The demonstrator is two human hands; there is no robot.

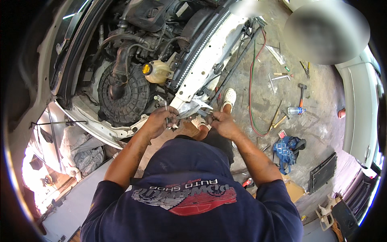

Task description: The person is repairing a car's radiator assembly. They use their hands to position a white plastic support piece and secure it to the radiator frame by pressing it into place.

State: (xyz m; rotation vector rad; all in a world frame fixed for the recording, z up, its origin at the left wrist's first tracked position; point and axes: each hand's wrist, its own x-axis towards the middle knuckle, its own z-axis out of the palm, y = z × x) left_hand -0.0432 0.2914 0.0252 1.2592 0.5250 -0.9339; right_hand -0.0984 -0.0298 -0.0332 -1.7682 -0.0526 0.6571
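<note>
My left hand is closed at the front corner of an open engine bay, beside the end of the white front crossmember. A thin, shiny metal tool sticks up from its fingers; its kind cannot be made out. Across from it, my right hand has its fingers pinched together near a pale, pointed bracket. Whatever those fingers hold is hidden. Just beyond my left hand lie the round black air filter housing and a yellow-capped coolant tank.
On the concrete floor to the right lie a hammer, a water bottle, a red and green hose pair and a blue bag. A black flat panel lies farther right, near a pale car. Another person stands at far right.
</note>
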